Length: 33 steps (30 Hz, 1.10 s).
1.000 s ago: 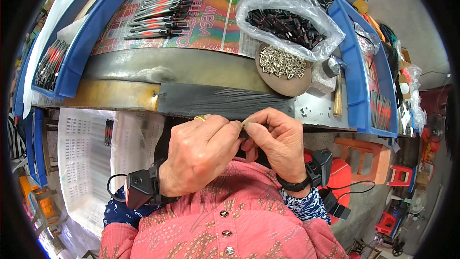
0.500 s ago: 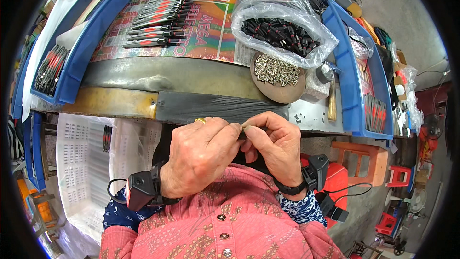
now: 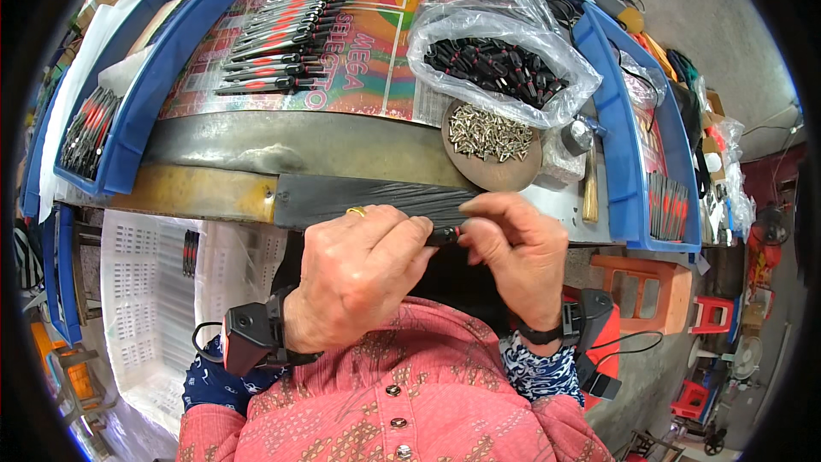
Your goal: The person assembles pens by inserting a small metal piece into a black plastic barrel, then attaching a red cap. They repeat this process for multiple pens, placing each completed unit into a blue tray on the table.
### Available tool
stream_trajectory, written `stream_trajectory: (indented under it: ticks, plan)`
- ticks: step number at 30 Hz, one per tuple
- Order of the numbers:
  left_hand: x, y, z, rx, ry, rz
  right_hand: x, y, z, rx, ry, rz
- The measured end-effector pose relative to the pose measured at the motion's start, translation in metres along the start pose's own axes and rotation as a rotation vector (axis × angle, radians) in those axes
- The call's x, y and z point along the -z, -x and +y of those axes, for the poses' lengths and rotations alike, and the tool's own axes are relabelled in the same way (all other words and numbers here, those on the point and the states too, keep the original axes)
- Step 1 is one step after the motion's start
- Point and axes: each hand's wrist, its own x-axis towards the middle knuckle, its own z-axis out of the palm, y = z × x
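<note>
My left hand point(image 3: 363, 269), with a gold ring, is closed on a small black piece point(image 3: 442, 237) with a red band near its right end. The piece looks like those in the plastic bag, and its left part is hidden in my fingers. Right beside that end is my right hand point(image 3: 517, 252), its index finger and thumb apart. Its thumb is close to the red band; whether they touch is unclear. Both hands are just in front of the bench edge, above a black pad point(image 3: 368, 199).
Behind my hands stand a round dish point(image 3: 505, 178) of small metal tips and a clear bag point(image 3: 575, 101) of black pieces. Rows of red-and-black pen-like tools point(image 3: 265, 85) lie at the back. Blue bins point(image 3: 128, 154) flank the bench; a white basket point(image 3: 141, 291) sits lower left.
My right hand has moved right, and its thumb and index finger have parted. The black piece's red-banded end now shows. My left hand has stayed nearly in place.
</note>
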Motion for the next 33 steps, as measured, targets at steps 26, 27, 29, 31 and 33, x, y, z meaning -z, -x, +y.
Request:
stream_trajectory:
  ticks: [26,27,29,31,33]
  plan:
    - [0.007,0.002,-0.013,0.060,-0.032,-0.029,0.032,-0.036,0.024,0.486,0.854,0.093]
    - [0.008,0.003,-0.013,0.059,-0.031,-0.029,0.032,-0.036,0.024,0.494,0.847,0.088]
    - [0.009,0.004,-0.012,0.073,-0.023,-0.039,0.031,-0.037,0.023,0.515,0.825,0.079]
    - [0.010,0.004,-0.012,0.076,-0.012,-0.039,0.031,-0.036,0.024,0.519,0.764,0.066]
    - [0.010,0.004,-0.011,0.089,0.003,-0.043,0.031,-0.037,0.024,0.512,0.708,0.048]
